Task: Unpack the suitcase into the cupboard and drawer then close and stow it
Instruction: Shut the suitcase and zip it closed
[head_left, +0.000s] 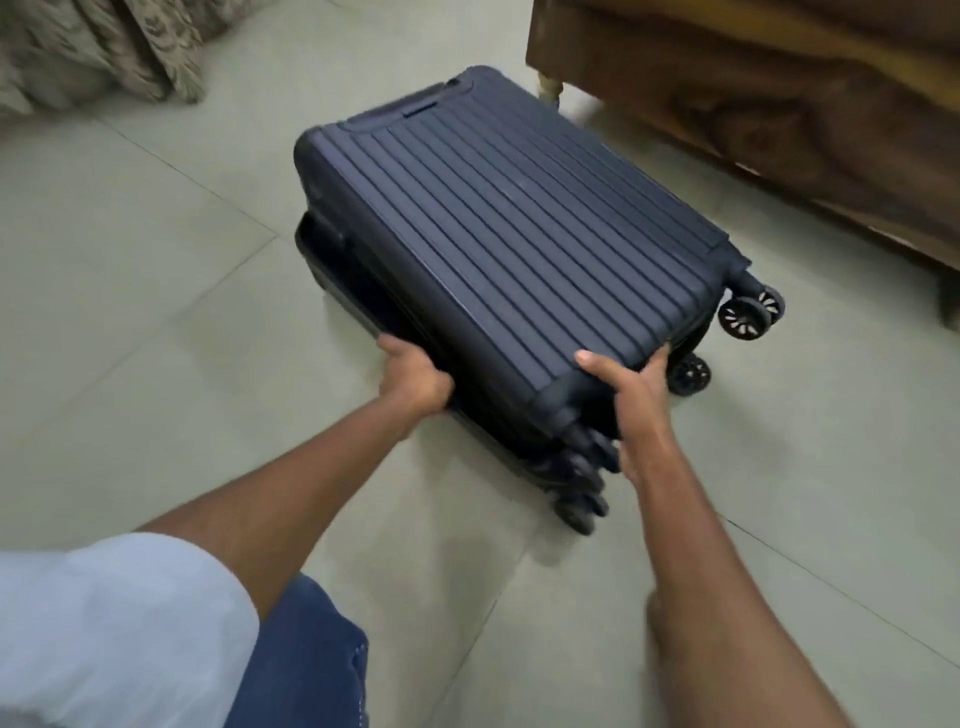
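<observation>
1. My left hand (415, 379) grips the near long edge of the suitcase (498, 234); the fingers curl under the lid's rim and the back of the hand faces up.
2. My right hand (636, 395) clasps the near corner of the lid at the wheel end, thumb lying on the ribbed top and fingers wrapped down the end face.
3. The suitcase, dark blue with raised ribs along its top, lies flat on the tiled floor (156, 312) directly ahead of both hands. Its lid sits slightly raised over the lower half, with a gap showing along the side beyond my left hand.
4. Wheels (750, 314) stick out past my right hand on the far side; more wheels sit just under that hand, blurred.
5. A wooden piece of furniture (779, 104) stands beyond my right hand, near the suitcase's far side but apart from it.
6. A patterned cloth (104, 47) hangs well beyond my left hand.
7. My pale sleeve (104, 623) and blue trousers (311, 654) lie nearest, below my left forearm.
</observation>
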